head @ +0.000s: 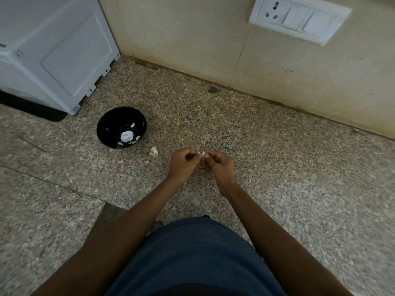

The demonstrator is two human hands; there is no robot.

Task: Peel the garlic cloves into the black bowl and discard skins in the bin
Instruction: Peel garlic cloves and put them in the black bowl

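Note:
A black bowl (109, 124) stands on the speckled stone counter, left of centre, with several peeled cloves and a white garlic head (127, 136) inside. My left hand (182, 163) and my right hand (220, 165) meet to the right of the bowl, fingertips together. Between them they pinch a small garlic clove (203, 154) with loose skin; most of it is hidden by the fingers. A scrap of garlic skin (154, 151) lies on the counter between the bowl and my hands.
A white appliance (53, 50) stands at the back left, close behind the bowl. A tiled wall (213, 39) with a white switch plate (299, 18) runs along the back. No bin is in view. My blue-clad body fills the bottom centre.

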